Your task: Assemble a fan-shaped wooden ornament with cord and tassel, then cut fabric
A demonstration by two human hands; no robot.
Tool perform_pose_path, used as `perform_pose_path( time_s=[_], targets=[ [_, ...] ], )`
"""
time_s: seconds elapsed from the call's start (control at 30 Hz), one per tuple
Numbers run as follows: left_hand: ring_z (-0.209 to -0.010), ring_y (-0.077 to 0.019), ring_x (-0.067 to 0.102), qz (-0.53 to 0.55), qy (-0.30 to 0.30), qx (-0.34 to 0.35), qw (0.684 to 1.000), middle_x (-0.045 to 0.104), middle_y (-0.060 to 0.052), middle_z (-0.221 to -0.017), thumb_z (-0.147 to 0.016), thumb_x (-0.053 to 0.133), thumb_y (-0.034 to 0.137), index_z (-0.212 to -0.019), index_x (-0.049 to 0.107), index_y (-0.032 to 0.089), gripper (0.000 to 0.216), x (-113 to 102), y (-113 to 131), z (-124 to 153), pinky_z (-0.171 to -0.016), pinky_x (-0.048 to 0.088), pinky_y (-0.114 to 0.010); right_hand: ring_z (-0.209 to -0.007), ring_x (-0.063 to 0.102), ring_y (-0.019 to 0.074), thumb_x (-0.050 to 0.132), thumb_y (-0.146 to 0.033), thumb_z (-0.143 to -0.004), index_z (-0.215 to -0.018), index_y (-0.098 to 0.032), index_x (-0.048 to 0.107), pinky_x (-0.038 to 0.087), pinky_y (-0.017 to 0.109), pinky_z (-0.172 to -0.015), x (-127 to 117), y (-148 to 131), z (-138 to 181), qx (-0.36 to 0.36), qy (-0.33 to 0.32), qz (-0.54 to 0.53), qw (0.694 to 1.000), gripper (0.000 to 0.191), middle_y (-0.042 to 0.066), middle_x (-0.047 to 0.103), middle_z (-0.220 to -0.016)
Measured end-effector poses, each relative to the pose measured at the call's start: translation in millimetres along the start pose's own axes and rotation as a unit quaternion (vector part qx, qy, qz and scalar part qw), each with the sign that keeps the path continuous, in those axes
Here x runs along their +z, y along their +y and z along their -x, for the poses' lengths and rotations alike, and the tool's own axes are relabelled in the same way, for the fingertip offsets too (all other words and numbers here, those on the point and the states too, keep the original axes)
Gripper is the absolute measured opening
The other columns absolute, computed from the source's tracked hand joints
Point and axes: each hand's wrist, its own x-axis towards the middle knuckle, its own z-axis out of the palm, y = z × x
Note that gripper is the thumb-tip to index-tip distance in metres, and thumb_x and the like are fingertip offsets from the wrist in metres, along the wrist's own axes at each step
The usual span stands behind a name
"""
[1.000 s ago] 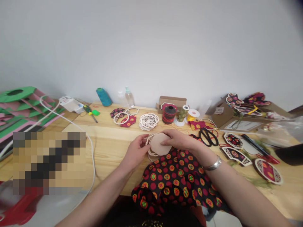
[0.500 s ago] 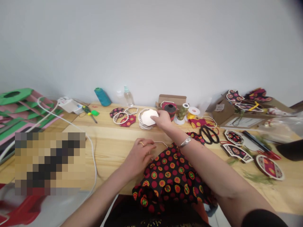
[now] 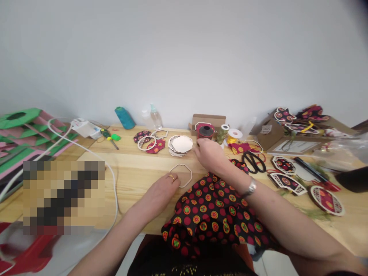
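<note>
My left hand [image 3: 163,191], a ring on one finger, is closed at the lower left edge of a thin white scalloped frame [image 3: 191,177] on the table. Its fingertips partly cover that edge. My right hand [image 3: 211,155] is curled just right of a stack of white scalloped pieces [image 3: 183,144], slightly apart from it. The back of this hand hides its fingertips, so I cannot see whether anything is in them. Black cloth with red and orange flower dots [image 3: 212,211] lies bunched in front of me, under my right forearm.
Behind stand a small cardboard box [image 3: 220,119], a green thread spool [image 3: 224,132], a yellow thread spool [image 3: 235,135] and a teal thread cone [image 3: 125,118]. Black-handled scissors [image 3: 254,162] and decorated pieces [image 3: 327,200] lie right. A white cable [image 3: 115,184] runs along the left.
My right hand has left the white stack and moved right, toward me. My left hand has shifted left and down, and the thin frame now shows almost whole.
</note>
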Motion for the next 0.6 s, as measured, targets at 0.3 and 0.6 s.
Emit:
perform_pose_path(
  time_s=[0.3,0.6],
  targets=[
    [-0.090,-0.0256,0.057,-0.105,0.186,-0.020,0.977,0.061,-0.014,-0.093,-0.082,0.041,-0.001,-0.089,0.058,0.013,0.023,-6,13,-23,-0.082,0.048,-0.039,-0.082,0.067,0.0242,0.050,-0.028,-0.091,-0.103,-0.016,0.065,0.051,0.034,-0.071,11,57,115,-0.008,0.032,-0.013,0.999,0.023,0.010,0.071,-0.095],
    [-0.090,-0.0294,0.057,-0.186,0.100,-0.150,0.966,0.063,-0.018,-0.098,-0.083,0.034,-0.002,-0.093,0.061,0.010,0.031,-27,2,-92,-0.075,0.046,-0.041,-0.084,0.069,0.0220,0.046,-0.025,-0.092,-0.101,-0.018,0.065,0.056,0.035,-0.072,36,79,144,-0.016,0.106,-0.098,0.989,0.022,0.010,0.072,-0.095]
  ],
)
